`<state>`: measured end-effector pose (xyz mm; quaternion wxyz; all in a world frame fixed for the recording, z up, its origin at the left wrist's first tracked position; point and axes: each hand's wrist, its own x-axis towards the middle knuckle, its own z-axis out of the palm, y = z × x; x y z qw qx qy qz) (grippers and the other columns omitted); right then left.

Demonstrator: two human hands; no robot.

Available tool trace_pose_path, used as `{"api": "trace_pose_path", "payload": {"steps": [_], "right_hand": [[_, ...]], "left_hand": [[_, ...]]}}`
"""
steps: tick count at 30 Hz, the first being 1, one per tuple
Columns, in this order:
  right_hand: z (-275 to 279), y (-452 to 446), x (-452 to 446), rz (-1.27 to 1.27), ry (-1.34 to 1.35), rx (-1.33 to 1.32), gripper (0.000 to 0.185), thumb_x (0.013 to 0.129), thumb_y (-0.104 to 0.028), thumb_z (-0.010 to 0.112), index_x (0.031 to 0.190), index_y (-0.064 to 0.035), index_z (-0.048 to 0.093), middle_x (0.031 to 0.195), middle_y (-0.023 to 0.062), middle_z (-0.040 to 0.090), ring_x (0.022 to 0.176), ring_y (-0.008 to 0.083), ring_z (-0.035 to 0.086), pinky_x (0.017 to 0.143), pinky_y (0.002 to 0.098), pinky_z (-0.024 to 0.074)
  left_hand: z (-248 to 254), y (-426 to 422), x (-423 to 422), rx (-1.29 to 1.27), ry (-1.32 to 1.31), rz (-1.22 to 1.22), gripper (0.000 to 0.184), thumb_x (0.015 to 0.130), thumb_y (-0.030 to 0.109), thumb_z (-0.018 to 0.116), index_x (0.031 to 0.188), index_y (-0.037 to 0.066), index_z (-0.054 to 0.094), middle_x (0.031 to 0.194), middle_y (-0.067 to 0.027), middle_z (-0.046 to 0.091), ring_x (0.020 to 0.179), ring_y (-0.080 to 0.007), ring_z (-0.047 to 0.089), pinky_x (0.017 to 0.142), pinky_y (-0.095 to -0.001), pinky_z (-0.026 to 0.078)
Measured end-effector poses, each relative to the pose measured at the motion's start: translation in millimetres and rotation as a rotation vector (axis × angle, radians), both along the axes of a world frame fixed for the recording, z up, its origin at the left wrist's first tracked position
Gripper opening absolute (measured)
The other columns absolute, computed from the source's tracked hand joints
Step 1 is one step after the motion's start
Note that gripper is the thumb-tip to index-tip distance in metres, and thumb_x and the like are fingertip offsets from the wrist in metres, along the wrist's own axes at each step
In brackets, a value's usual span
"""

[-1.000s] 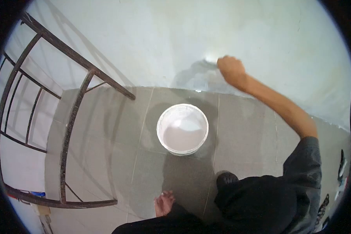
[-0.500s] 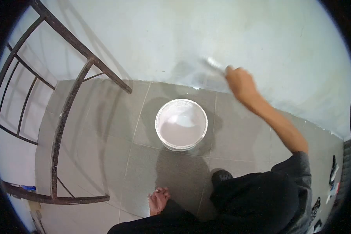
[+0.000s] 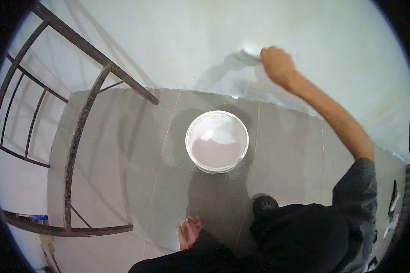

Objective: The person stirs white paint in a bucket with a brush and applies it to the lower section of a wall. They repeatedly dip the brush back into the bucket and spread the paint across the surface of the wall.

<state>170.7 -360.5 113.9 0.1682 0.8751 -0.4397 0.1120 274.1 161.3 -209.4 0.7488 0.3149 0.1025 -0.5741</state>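
Observation:
My right hand (image 3: 278,66) is closed around a paintbrush, its fist held up in front of the pale wall (image 3: 168,41). The white head of the paintbrush (image 3: 250,55) points left and lies at or very near the wall; its handle is mostly hidden in my fingers. On the floor below stands a white bucket (image 3: 190,157) with whitish paint (image 3: 216,152) inside. My left hand (image 3: 189,232) is low by my leg, fingers loosely curled and a little apart, with nothing visible in it. It is slightly blurred.
A dark metal frame (image 3: 75,145) with bars stands on the left, one leg reaching near the wall. Grey tiles (image 3: 287,150) cover the floor around the bucket. My dark shoe (image 3: 264,203) is right of my left hand. Several small items (image 3: 393,214) lie at the right edge.
My right hand has moved up along the wall with the paintbrush. The bucket and metal frame appear slightly shifted as the camera view moves. My left hand stays low by my leg.

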Motion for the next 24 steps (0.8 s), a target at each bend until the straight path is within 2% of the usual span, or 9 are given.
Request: {"api": "trace_pose_path", "payload": {"steps": [5, 8, 11, 15, 16, 18, 20, 24], "right_hand": [[84, 19, -25, -0.046, 0.023, -0.212, 0.014, 0.081, -0.006, 0.05, 0.085, 0.0034, 0.06, 0.085, 0.0229, 0.062, 0.079, 0.0392, 0.062, 0.064, 0.0462, 0.051], [95, 50, -35, 0.006, -0.1, -0.366, 0.014, 0.082, -0.007, 0.05, 0.082, 0.0046, 0.059, 0.081, 0.0239, 0.061, 0.075, 0.0403, 0.061, 0.063, 0.047, 0.0498], [87, 73, -31, -0.156, -0.18, -0.269, 0.017, 0.083, -0.009, 0.05, 0.077, 0.0048, 0.058, 0.078, 0.0245, 0.06, 0.072, 0.0403, 0.061, 0.063, 0.0475, 0.0492], [23, 40, -25, -0.035, -0.24, 0.097, 0.026, 0.085, -0.021, 0.055, 0.08, 0.0044, 0.061, 0.078, 0.0261, 0.061, 0.073, 0.0416, 0.06, 0.066, 0.048, 0.0493], [-7, 24, -21, 0.036, -0.243, 0.114, 0.027, 0.084, -0.022, 0.056, 0.079, 0.0049, 0.061, 0.078, 0.0265, 0.061, 0.074, 0.0415, 0.061, 0.067, 0.048, 0.0494], [-42, 21, -1, -0.02, -0.293, 0.285, 0.027, 0.085, -0.021, 0.055, 0.08, 0.0054, 0.06, 0.079, 0.0285, 0.06, 0.076, 0.0432, 0.06, 0.067, 0.0484, 0.0494], [-84, -1, 2, 0.008, -0.351, 0.211, 0.027, 0.086, -0.021, 0.055, 0.077, 0.0048, 0.059, 0.075, 0.0275, 0.059, 0.072, 0.0433, 0.058, 0.065, 0.0495, 0.0468], [-79, -13, -21, -0.047, -0.377, 0.155, 0.027, 0.087, -0.02, 0.054, 0.077, 0.0047, 0.058, 0.072, 0.0269, 0.058, 0.068, 0.0434, 0.057, 0.062, 0.049, 0.0449]], "left_hand": [[3, -4, 3, -0.13, -0.024, -0.084, 0.061, 0.074, 0.062, 0.058, 0.101, 0.008, 0.051, 0.11, -0.0118, 0.051, 0.087, -0.0229, 0.049, 0.078, -0.0363, 0.042], [2, -6, 2, -0.183, -0.009, -0.055, 0.061, 0.074, 0.061, 0.059, 0.101, 0.007, 0.051, 0.11, -0.0121, 0.051, 0.087, -0.0231, 0.048, 0.077, -0.036, 0.041], [5, -9, 5, -0.207, 0.038, -0.084, 0.057, 0.074, 0.058, 0.062, 0.098, 0.007, 0.054, 0.109, -0.0124, 0.052, 0.092, -0.0245, 0.049, 0.081, -0.0378, 0.04], [15, -13, 6, -0.16, 0.041, -0.113, 0.052, 0.073, 0.055, 0.064, 0.095, 0.008, 0.056, 0.112, -0.0128, 0.053, 0.094, -0.0254, 0.049, 0.083, -0.0389, 0.04], [11, -12, 7, -0.172, 0.047, -0.1, 0.052, 0.074, 0.056, 0.063, 0.094, 0.009, 0.056, 0.112, -0.0131, 0.053, 0.094, -0.0254, 0.049, 0.083, -0.039, 0.04], [-2, -8, 6, -0.192, 0.059, -0.076, 0.051, 0.074, 0.056, 0.062, 0.093, 0.009, 0.056, 0.113, -0.0135, 0.053, 0.094, -0.0253, 0.049, 0.083, -0.039, 0.04], [4, -7, 6, -0.143, 0.057, -0.078, 0.05, 0.075, 0.056, 0.061, 0.091, 0.009, 0.057, 0.112, -0.0129, 0.052, 0.093, -0.025, 0.049, 0.083, -0.0386, 0.04], [0, 0, 5, -0.128, 0.04, -0.042, 0.05, 0.077, 0.057, 0.059, 0.093, 0.009, 0.056, 0.112, -0.0121, 0.051, 0.093, -0.0243, 0.049, 0.083, -0.0382, 0.04]]}}
